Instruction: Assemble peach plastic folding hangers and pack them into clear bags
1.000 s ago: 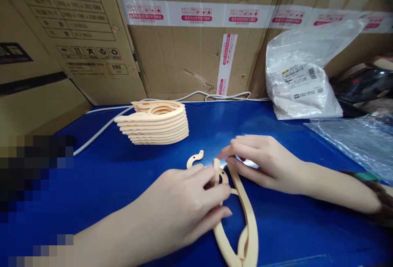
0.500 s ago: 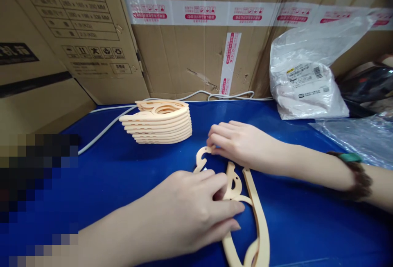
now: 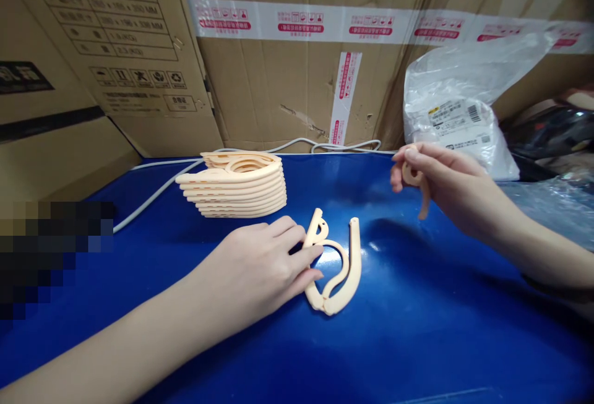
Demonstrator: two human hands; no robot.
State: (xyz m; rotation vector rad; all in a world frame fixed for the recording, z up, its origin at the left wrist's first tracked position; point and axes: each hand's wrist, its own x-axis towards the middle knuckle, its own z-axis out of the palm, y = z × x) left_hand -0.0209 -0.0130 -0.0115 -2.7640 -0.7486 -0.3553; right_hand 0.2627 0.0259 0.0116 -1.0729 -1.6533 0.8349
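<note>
A cream plastic folding hanger (image 3: 346, 286) lies folded on the blue surface, one of its arms standing apart from the curved middle piece. My left hand (image 3: 264, 268) is closed on the hanger's left arm, its fingers over that side. My right hand (image 3: 445, 175) is raised off the surface to the right, pinching a small cream hanger hook (image 3: 424, 200); fingers cover part of it. Farther back on the left is a neat stack of similar folded hangers (image 3: 236, 190), which neither hand touches.
Large cardboard boxes (image 3: 278, 94) stand along the back and left. A white plastic bag (image 3: 455, 94) with a printed label sits at the back right, near clear plastic film (image 3: 552, 206). A pale cable (image 3: 158, 197) runs along the back edge of the blue table (image 3: 417, 342).
My right hand has lifted away to the right with the hook, off the hanger. My left hand and the hanger have shifted left and away from me in the view.
</note>
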